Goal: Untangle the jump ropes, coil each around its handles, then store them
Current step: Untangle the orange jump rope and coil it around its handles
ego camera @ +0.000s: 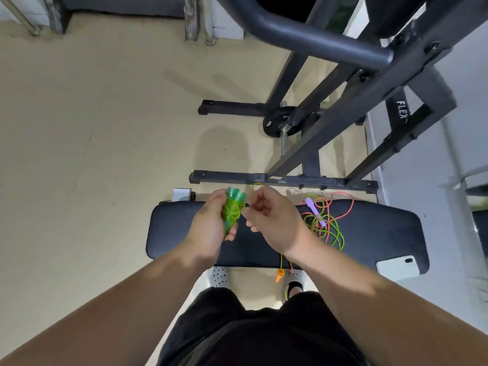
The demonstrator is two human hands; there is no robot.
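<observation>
Jump ropes are lying in two places. A translucent green rope coiled round its paired green plastic handles (231, 210) is sitting in the left hand (208, 223), whose fingers (232, 235) are curling round this bundle above the black padded counter (184, 228). The rest are lying as a loose tangle of yellow-green and salmon-pink cords (324, 225) on the counter, just beside the right hand (274, 220). The right fingers (257, 204) are pinching a thin yellow-green cord tail (254, 186) next to the bundle's flared top.

That tail is looking like the main risk: if the pinch is loosening before the end is tucked, the smooth wraps may be sliding off the tapered handles and springing open. A lilac plastic handle (314, 210) is lying in the tangle, and an orange plastic handle (279, 276) is dangling over the counter's near edge, so its weight could be dragging cords floorward or tightening knots. A white phone (396, 266) is resting near the counter's right corner, where a swept cord could be knocking it off.
</observation>
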